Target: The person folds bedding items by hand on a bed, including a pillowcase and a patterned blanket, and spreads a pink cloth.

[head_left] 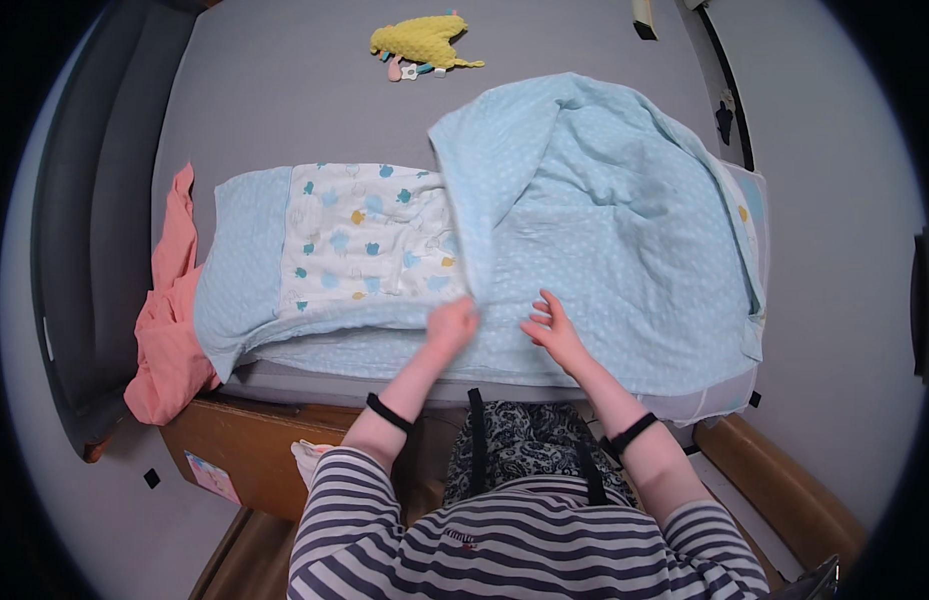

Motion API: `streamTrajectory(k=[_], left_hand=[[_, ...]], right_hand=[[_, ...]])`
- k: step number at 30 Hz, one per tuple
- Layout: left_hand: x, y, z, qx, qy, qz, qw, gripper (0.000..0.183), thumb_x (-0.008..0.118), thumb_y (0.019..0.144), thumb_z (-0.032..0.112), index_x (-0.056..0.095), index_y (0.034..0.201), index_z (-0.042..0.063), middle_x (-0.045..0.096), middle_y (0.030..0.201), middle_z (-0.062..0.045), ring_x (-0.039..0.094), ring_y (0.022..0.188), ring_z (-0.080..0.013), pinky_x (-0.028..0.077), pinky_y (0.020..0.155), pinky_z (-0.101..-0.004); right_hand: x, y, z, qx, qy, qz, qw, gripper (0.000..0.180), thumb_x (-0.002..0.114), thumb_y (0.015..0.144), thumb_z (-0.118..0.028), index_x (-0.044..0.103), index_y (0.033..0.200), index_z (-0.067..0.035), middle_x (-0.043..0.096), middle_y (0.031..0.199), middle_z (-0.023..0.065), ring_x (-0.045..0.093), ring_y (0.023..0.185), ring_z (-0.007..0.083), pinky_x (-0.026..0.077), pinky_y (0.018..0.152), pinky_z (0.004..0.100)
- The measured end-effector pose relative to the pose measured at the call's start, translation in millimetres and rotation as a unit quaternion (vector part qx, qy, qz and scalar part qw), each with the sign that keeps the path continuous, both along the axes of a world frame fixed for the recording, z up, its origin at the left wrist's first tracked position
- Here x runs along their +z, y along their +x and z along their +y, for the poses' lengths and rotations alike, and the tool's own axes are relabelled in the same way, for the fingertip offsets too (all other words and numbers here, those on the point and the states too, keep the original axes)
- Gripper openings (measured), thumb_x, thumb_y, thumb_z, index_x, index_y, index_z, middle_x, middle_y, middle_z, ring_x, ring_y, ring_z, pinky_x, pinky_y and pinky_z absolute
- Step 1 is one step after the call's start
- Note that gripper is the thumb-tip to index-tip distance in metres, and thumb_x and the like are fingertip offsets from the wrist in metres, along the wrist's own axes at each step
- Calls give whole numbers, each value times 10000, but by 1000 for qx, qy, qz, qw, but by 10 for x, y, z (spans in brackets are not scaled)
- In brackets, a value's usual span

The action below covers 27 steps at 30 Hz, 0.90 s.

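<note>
A light blue dotted blanket (607, 255) lies spread along the near side of a bed, its left part folded over. There its white side with apple-like prints (337, 232) faces up beside a plain blue end band (243, 247). My left hand (451, 328) is closed on the blanket's folded edge near the middle, slightly blurred. To its right, my right hand (556, 334) hovers over or just touches the blue side, fingers apart and holding nothing. At the right, the blanket's far part is bunched into loose folds.
A grey sheet (284, 90) covers the bed, with a yellow plush toy (423, 41) at the far side. Pink cloth (168, 337) hangs at the left, by a dark padded headboard (96, 225). A wooden cabinet (247, 450) stands below the near edge.
</note>
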State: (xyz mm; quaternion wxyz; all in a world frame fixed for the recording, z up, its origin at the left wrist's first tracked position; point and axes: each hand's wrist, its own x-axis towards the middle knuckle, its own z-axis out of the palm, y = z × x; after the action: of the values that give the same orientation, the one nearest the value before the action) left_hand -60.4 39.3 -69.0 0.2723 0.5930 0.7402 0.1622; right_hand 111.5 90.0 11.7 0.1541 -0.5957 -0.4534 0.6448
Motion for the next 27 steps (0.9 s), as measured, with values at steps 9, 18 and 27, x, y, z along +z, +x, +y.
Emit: streamTrajectory(k=[9, 18, 27], left_hand=[[74, 5, -17, 38, -113, -204, 972, 300, 478, 695, 317, 538, 856, 71, 523, 797, -108, 522, 637, -240, 400, 560, -301], [-51, 342, 1184, 299, -82, -603, 735, 316, 501, 668, 182, 469, 886, -44, 496, 846, -196, 496, 767, -271, 377, 677, -300], [317, 610, 481, -302, 159, -172, 924, 288, 520, 612, 102, 491, 897, 80, 443, 819, -78, 458, 745, -201, 381, 636, -299]], right_hand=[[-426, -322, 61, 122, 157, -163, 966, 276, 496, 627, -146, 444, 849, 10, 497, 776, 211, 470, 747, 341, 377, 652, 376], [-66, -283, -160, 297, 171, -113, 933, 203, 478, 660, -137, 475, 819, -10, 511, 753, 171, 490, 701, 307, 384, 621, 355], [-5, 198, 696, -129, 150, 14, 980, 719, 577, 611, -171, 135, 1169, -72, 416, 961, 117, 456, 753, 173, 394, 608, 248]])
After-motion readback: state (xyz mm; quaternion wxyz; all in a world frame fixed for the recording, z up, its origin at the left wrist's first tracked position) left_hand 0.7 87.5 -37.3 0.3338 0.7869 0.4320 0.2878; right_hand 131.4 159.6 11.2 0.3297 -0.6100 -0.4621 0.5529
